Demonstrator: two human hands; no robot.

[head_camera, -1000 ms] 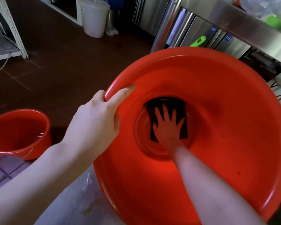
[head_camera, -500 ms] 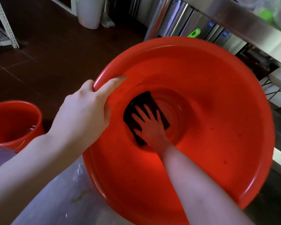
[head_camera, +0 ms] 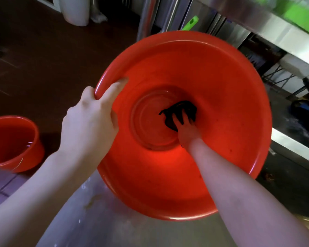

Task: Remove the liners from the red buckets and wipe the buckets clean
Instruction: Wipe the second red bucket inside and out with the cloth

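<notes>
Bucket (head_camera: 221, 86) fills my view. My left hand (head_camera: 89, 122) grips its rim at ten o'clock; my right hand (head_camera: 187, 132), fingers spread, presses a cloth (head_camera: 184, 108) at the base's three o'clock.

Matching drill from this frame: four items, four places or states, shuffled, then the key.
1 left hand
2 right hand
3 cloth
4 small bucket

A on the floor, at left
B grips the big bucket's rim
C dark, bunched, under a hand
D deep in the big bucket, on the cloth

Pairs: 1-B, 2-D, 3-C, 4-A
</notes>
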